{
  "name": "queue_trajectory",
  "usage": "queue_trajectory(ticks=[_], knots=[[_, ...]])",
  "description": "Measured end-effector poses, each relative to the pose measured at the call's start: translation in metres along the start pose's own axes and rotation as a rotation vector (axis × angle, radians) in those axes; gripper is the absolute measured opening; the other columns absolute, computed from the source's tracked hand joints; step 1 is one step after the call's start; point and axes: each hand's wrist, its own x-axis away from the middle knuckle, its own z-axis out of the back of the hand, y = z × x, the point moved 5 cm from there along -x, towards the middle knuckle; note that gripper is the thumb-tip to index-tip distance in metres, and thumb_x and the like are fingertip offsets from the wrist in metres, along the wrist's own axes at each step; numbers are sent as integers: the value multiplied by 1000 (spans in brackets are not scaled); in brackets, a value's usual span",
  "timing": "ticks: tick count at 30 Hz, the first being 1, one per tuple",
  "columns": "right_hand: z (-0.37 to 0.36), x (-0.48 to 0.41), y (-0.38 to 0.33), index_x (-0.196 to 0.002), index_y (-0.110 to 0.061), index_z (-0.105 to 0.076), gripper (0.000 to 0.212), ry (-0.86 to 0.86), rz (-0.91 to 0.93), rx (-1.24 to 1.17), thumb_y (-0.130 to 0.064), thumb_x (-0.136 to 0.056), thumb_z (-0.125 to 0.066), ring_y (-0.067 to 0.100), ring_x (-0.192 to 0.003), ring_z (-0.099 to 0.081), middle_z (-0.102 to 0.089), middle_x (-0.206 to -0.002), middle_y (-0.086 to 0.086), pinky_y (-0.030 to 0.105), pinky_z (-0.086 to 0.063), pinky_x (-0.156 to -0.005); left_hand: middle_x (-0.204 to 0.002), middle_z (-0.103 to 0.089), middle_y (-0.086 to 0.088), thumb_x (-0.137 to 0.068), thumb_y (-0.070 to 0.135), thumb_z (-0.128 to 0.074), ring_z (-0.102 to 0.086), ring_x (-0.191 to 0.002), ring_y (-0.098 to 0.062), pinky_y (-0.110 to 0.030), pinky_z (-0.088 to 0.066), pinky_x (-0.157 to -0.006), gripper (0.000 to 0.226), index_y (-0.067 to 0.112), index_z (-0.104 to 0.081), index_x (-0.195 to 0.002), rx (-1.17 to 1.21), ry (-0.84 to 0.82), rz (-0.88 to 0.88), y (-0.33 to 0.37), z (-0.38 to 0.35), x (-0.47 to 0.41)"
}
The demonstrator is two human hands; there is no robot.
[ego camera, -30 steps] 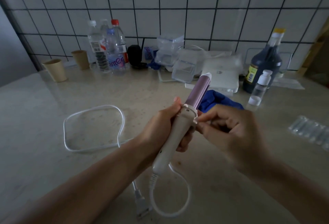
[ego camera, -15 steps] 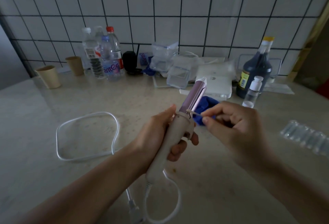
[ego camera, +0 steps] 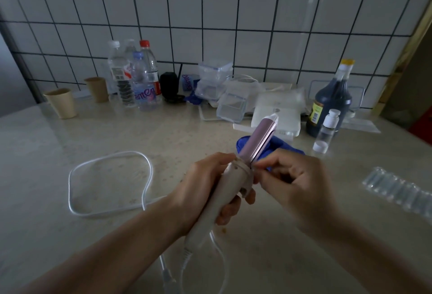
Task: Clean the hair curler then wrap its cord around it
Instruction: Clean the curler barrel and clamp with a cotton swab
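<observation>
My left hand (ego camera: 201, 186) grips the white handle of the hair curler (ego camera: 257, 141), whose pink barrel points up and away from me. My right hand (ego camera: 297, 186) has its fingertips pinched on a thin white swab, pressed to the collar where barrel meets handle; the swab is mostly hidden. The white cord (ego camera: 70, 188) leaves the handle's lower end, curls below my hands and lies in a loose loop on the counter at left. Its plug (ego camera: 168, 277) rests near the bottom edge. A blue cloth (ego camera: 280, 146) lies behind the barrel.
Along the tiled wall stand two paper cups (ego camera: 60, 103), several water bottles (ego camera: 142, 83), clear plastic boxes (ego camera: 231, 106), a white box (ego camera: 278, 111), a dark bottle (ego camera: 332, 102) and a small clear bottle (ego camera: 326, 130). A strip of clear vials (ego camera: 402, 191) lies at right.
The curler has turned slightly in my left hand. My right fingertips moved from just off the collar, with the swab showing, to right against it.
</observation>
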Motion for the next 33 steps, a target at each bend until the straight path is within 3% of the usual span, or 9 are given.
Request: queue_trajectory(ticks=[2, 7, 10, 12, 18, 21, 24, 30, 33], knots=[[4, -3, 2, -89, -31, -77, 5, 27, -25, 23, -28, -89, -74, 26, -44, -53, -68, -59, 3, 28, -39, -44, -87, -64, -17, -91, 50, -46, -47, -42, -16, -21, -38, -40, 52, 7, -72, -101, -7, 6, 4, -1, 0, 0], [47, -20, 8, -85, -30, -73, 28, 227, -44, 77, -4, -94, -74, 22, -55, -64, -72, -67, 3, 20, -50, -50, -86, -65, -16, -90, 51, -49, -47, -43, -16, -22, -40, -40, 54, 5, -72, -108, -26, -5, 13, -3, -2, 1], [25, -13, 10, -83, -26, -75, 28, 142, -46, 21, 0, -93, -75, 29, -44, -53, -67, -59, 11, 34, -41, -42, -86, -65, -17, -88, 50, -49, -47, -42, -16, -22, -39, -39, 54, 5, -71, -106, -39, 18, 8, -2, -1, 1], [14, -9, 11, -86, -26, -76, 25, 83, -68, 19, -3, -93, -76, 29, -41, -45, -63, -54, 12, 32, -33, -43, -86, -64, -18, -88, 49, -48, -47, -42, -17, -21, -38, -39, 53, 5, -72, -104, -57, 39, 3, -2, -1, 1], [58, -23, 10, -84, -27, -75, 25, 310, -74, 109, -4, -92, -75, 37, -62, -65, -72, -68, 7, 45, -53, -59, -86, -66, -16, -93, 49, -47, -48, -44, -16, -23, -40, -41, 54, 4, -70, -111, -89, 35, 22, -3, -3, 3], [37, -16, 11, -84, -25, -76, 24, 212, -85, 46, -3, -92, -75, 41, -56, -60, -70, -63, 11, 50, -47, -50, -87, -65, -18, -88, 50, -50, -48, -44, -16, -22, -40, -40, 54, 4, -70, -108, -93, 64, 23, -2, -2, 3], [12, -7, 11, -84, -25, -77, 25, 85, -107, -18, -2, -93, -76, 43, -48, -48, -64, -56, 15, 36, -35, -45, -87, -65, -18, -90, 49, -48, -46, -44, -17, -22, -39, -40, 51, 6, -70, -106, -120, 92, 8, -1, 0, 3], [56, -22, 12, -84, -25, -76, 23, 278, -79, 102, -4, -93, -74, 30, -55, -61, -71, -66, 7, 20, -47, -51, -89, -68, -17, -88, 52, -54, -49, -46, -17, -25, -41, -43, 58, 1, -68, -113, -165, 100, -11, -3, 1, 3], [30, -13, 12, -85, -25, -76, 24, 163, -80, 23, -2, -93, -76, 23, -45, -53, -69, -62, 7, 21, -41, -45, -85, -69, -15, -89, 51, -56, -50, -45, -19, -25, -42, -43, 53, 3, -64, -110, -247, 169, -101, 1, 4, 1]])
